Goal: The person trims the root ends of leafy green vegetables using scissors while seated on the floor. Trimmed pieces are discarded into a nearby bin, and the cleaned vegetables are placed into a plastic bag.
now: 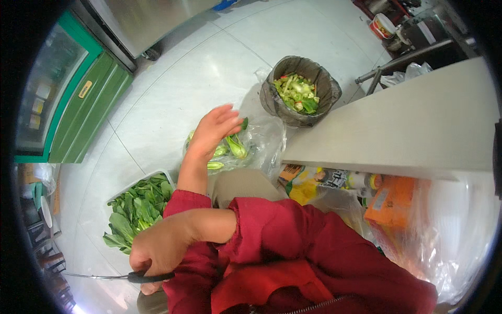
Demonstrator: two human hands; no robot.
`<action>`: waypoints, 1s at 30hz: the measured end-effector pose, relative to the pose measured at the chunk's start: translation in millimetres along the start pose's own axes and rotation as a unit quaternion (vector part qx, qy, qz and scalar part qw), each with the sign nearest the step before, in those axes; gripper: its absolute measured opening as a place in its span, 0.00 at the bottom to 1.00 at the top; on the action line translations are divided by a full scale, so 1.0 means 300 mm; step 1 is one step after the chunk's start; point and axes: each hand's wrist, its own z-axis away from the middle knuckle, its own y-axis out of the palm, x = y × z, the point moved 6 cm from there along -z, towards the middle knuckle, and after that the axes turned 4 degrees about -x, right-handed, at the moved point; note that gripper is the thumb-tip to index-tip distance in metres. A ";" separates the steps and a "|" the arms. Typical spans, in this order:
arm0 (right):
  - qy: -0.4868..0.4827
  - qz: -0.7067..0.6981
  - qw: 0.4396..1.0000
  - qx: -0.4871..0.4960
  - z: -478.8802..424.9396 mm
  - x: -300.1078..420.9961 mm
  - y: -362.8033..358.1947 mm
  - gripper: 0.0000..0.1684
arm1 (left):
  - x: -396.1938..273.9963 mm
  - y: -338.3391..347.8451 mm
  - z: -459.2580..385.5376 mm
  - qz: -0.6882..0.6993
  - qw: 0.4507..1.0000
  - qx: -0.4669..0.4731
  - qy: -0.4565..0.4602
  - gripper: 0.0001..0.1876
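My left hand (218, 127) is raised over bok choy (237, 146) that lies in a clear plastic bag (266, 137) on the floor. Its fingers are spread a little, slightly blurred, and hold nothing that shows. My right arm crosses over the left one. At the lower left, my right hand (160, 247) grips the black handle of a knife (151, 277), whose thin metal blade points left. Just beyond that hand, leafy greens (139, 204) fill a white plastic container (169, 177), partly hidden by my wrist and sleeve. Beyond the bag stands a bin with a dark liner (270, 96), holding vegetable trimmings (296, 92).
A green-framed glass-door cooler (92, 110) stands at the upper left, beside a metal cabinet (145, 23). A pale panel (392, 121) runs along the right, with plastic-wrapped packages (392, 202) below it. A metal rack (411, 53) and a tub (382, 26) are at the upper right.
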 end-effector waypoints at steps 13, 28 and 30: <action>-0.002 -0.083 0.995 -0.060 -0.084 -0.012 0.107 0.23 | 0.607 -0.515 0.136 -0.386 0.900 -0.197 0.037 0.07; -0.060 -0.039 0.979 -0.188 -0.131 -0.102 0.085 0.22 | 0.648 -0.350 0.041 -0.741 0.653 -0.031 0.152 0.07; -0.028 -0.050 0.987 -0.151 -0.119 -0.091 0.089 0.21 | 0.607 -0.381 0.058 -0.737 0.660 -0.074 0.129 0.06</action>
